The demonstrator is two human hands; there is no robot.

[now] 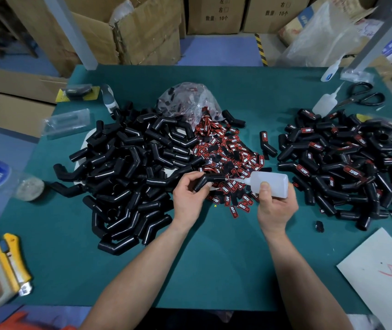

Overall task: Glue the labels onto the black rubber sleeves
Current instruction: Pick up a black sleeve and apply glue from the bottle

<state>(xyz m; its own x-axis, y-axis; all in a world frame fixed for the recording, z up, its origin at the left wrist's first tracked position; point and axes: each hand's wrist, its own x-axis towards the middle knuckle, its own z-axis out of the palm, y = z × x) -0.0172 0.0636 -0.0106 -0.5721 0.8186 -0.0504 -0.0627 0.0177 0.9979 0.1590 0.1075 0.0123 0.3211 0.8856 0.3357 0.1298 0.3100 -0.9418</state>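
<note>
A green table point(214, 258) fills most of the frame, with cardboard boxes point(142, 32) stacked behind it along the top edge. On the left centre of the table lies a broad pile of bare black rubber sleeves point(128, 167), bent tubes heaped over one another. At the right centre sits a second pile of sleeves with labels on them point(347, 163). Between the two piles spreads a heap of loose red-and-black labels point(228, 148), spilling from a crumpled clear plastic bag point(188, 101) in the upper centre.

At the lower edge of the label heap, the left hand point(188, 196) curls its fingers and thumb round one bent sleeve point(210, 179), holding it just above the labels. The right hand point(276, 206) grips a translucent glue bottle point(270, 184), lying sideways with the thumb pressed on its side and the nozzle pointing left at the sleeve's right end; whether the tip touches cannot be told.

A white card point(378, 270) lies at the lower right. A yellow utility knife point(14, 258) rests at the lower left. In the upper right lie black scissors point(361, 95) beside another glue bottle point(326, 103).
</note>
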